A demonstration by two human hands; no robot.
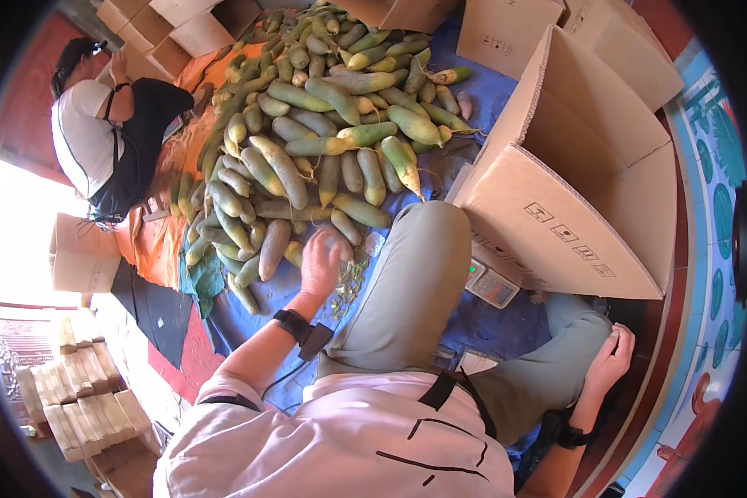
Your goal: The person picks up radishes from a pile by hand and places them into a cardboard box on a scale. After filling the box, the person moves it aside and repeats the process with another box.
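Note:
My left hand (320, 264) reaches to the near edge of a large heap of long green radishes (307, 153). Its fingers are spread and extended, close to one greyish radish (346, 227), with nothing seen in the grasp. Loose green leaf scraps (351, 286) lie on the blue tarp beside that hand. My right hand (612, 358) rests over my bent knee at the right, fingers loosely apart and holding nothing. A large open cardboard box (568, 220) stands in front of my right leg, tilted in this view, beside a scale with a keypad and lit display (492, 286).
Another person (100, 124) sits at the far left beside the heap, one hand raised to the head. More cardboard boxes (506, 37) stand at the back. A blue tarp (485, 328) covers the floor. Stacked wooden pieces (83, 390) are at lower left.

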